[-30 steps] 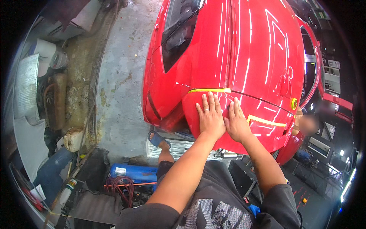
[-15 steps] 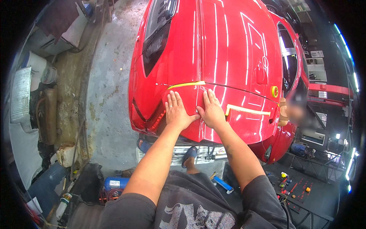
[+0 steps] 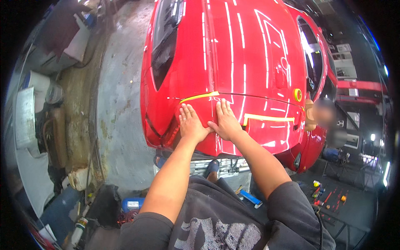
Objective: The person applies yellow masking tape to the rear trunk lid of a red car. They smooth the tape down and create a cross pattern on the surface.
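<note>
Head view: two hands (image 3: 193, 126) (image 3: 227, 123) on red bodywork (image 3: 191, 66), two tape lines (image 3: 199, 96) (image 3: 268, 118).

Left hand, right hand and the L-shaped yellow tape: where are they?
Left hand (image 3: 193, 126), head view: its back.
Right hand (image 3: 226, 123), head view: its back.
L-shaped yellow tape (image 3: 268, 118), head view: long strip.

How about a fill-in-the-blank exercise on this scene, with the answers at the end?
1. The left hand and right hand rest palm-down on a car painted ____.
2. The L-shaped tape on the bodywork is ____ in colour.
3. Of the two hands, the ____ one is nearer that tape.
4. The cylinder on the floor at lower left is ____.

Missing words: red; yellow; right; blue.
</note>
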